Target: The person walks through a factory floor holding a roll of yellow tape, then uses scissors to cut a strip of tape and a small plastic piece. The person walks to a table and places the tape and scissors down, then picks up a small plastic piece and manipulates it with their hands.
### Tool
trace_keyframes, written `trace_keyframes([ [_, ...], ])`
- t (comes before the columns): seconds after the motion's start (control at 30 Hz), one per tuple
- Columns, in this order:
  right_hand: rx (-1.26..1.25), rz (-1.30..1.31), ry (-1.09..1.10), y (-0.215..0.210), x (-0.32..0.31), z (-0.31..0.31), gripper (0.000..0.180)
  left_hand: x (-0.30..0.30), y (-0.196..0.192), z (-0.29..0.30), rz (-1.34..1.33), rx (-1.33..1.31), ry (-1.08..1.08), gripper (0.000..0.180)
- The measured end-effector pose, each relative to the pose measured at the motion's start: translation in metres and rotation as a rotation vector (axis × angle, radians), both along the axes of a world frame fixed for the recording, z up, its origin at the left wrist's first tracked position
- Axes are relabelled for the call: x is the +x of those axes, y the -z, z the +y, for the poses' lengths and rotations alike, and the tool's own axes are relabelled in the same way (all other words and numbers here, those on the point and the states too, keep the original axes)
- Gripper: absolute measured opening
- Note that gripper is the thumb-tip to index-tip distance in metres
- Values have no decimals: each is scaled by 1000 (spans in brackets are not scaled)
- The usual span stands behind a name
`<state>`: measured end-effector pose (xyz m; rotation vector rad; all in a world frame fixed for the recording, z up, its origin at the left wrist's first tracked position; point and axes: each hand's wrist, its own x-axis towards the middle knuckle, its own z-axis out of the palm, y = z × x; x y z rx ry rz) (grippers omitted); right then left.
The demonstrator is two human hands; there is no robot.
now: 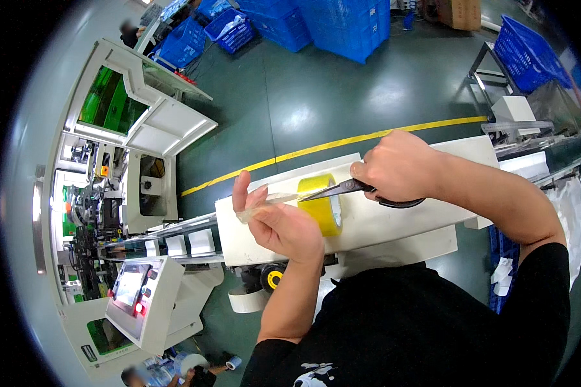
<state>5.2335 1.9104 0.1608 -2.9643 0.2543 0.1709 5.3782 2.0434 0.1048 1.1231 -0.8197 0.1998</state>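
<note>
While one roll of yellow tape [323, 205] stands on edge on the white tabletop [394, 222] at the centre of the frame, the left hand [283, 224] pinches a clear strip [268, 201] pulled from it. The right hand [399, 166] grips one pair of black-handled scissors [352, 189], blades at the strip. Several blue crates [342, 26] fill the top of the frame.

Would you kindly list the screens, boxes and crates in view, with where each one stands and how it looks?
Touch screen: lower left, on a white tilted console; pale display, red button beside it.
Cardboard box: top edge, right of centre; brown.
Blue crates: top centre on the floor; stacked, slatted plastic.
Blue basket: upper right, on a metal stand; meshed.
</note>
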Motion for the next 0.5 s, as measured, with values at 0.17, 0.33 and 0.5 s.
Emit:
trace_keyframes([
  [0.17, 32, -28, 16, -11, -4, -3, 35, 4, -6, -6, 71, -16, 22, 34],
  [0.33, -7, 2, 86, -12, -11, -4, 35, 3, -3, -5, -33, -30, 29, 31],
  [0.5, 49, -16, 106, -16, -6, 10, 37, 3, -4, -2, -207, 64, -34, 16],
])
